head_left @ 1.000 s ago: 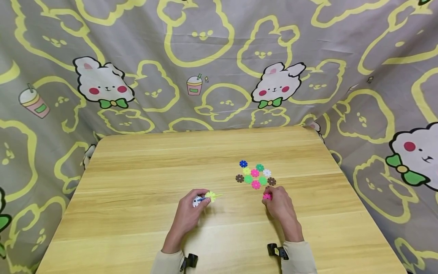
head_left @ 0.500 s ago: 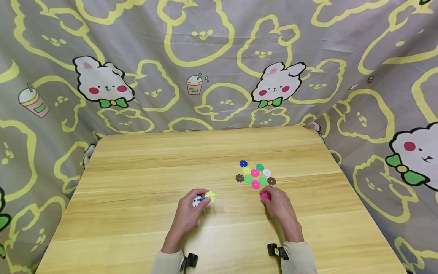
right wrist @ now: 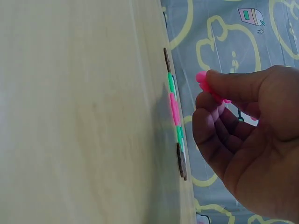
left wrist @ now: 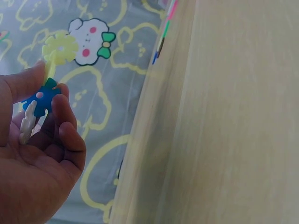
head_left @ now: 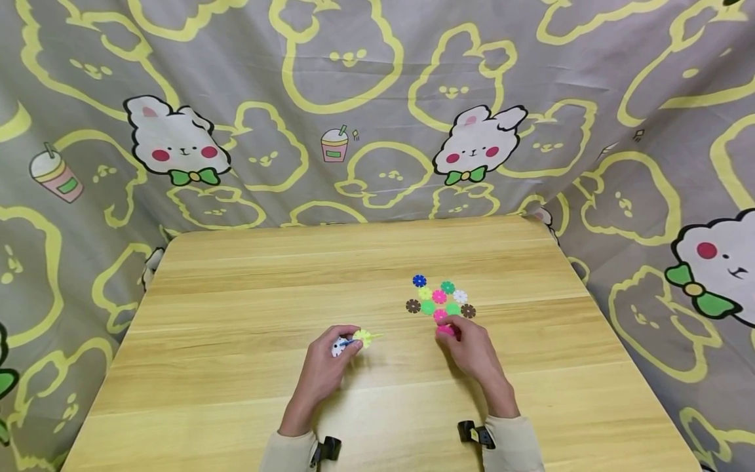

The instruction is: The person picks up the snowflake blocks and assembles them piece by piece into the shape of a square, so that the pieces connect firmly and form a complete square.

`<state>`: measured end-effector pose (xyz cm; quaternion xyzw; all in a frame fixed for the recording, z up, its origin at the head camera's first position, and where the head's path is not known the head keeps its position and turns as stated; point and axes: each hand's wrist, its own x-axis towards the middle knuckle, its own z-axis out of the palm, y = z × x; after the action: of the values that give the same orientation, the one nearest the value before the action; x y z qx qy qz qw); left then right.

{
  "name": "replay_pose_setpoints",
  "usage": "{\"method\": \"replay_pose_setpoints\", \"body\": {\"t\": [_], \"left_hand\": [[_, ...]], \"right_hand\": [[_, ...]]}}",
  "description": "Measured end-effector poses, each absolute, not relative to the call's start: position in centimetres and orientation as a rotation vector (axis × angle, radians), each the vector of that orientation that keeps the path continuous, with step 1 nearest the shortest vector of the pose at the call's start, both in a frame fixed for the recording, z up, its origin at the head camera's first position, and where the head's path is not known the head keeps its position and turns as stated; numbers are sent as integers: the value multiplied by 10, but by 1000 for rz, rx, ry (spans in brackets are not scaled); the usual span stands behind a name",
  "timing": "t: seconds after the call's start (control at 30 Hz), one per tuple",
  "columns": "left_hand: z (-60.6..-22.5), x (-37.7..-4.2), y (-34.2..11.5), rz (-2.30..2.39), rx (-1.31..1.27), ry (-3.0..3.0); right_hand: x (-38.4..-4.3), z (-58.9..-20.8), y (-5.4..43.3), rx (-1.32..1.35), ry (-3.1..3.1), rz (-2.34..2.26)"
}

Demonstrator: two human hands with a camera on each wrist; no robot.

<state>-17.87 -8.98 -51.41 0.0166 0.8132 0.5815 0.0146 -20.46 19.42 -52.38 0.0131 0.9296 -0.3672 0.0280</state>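
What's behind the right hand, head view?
Just past the right hand and its pinched pink plastic, on the table: a pink disc, a light green disc, a brown disc, then a white disc. The hand covers tabletop beneath it; anything there can't be seen.

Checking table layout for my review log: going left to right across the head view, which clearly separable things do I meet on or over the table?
Left hand → yellow piece it holds → left brown disc → left light-green disc → dark-green disc → right brown disc.

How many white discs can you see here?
2: a loose white disc on the table and a held white disc in the left hand. More may be hidden.
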Motion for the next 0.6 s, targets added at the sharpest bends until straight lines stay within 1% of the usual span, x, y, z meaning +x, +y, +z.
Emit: {"method": "replay_pose_setpoints", "body": {"t": [0.6], "left_hand": [[-514, -179, -88, 1803, 64, 2534]], "right_hand": [[-204, -519, 186, -60, 2870, -1245]]}}
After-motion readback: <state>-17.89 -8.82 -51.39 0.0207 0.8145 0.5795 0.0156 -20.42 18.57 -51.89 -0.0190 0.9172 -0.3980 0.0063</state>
